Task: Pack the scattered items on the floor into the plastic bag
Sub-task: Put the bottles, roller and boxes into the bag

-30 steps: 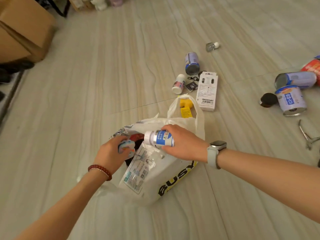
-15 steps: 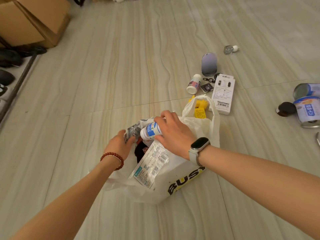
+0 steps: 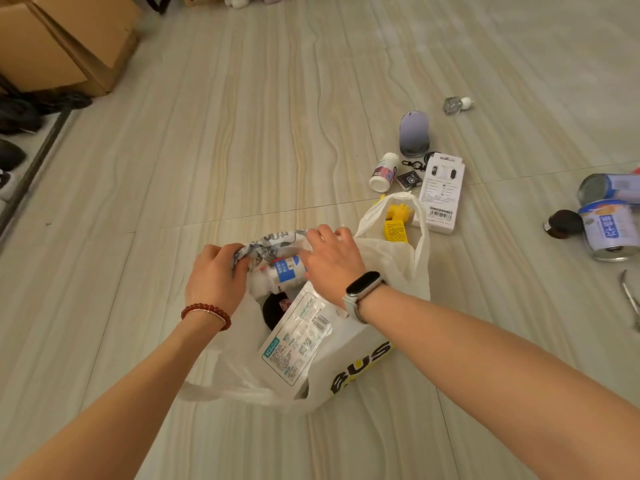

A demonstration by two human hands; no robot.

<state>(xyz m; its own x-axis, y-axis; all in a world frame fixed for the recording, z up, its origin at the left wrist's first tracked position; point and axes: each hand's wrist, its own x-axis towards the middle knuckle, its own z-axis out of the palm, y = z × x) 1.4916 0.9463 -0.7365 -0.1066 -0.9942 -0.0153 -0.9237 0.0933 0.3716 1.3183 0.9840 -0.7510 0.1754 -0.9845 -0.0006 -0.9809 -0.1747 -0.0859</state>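
I see both hands at the plastic bag [image 3: 349,368] on the floor: left hand [image 3: 214,277] and right hand [image 3: 332,263] grip its printed far rim. I would spread it wide over the bottle [image 3: 277,271] inside, before reaching right.

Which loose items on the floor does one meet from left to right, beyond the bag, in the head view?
small white bottle → lavender can → white flat box → clear small bottle → dark round jar → blue-labelled tin
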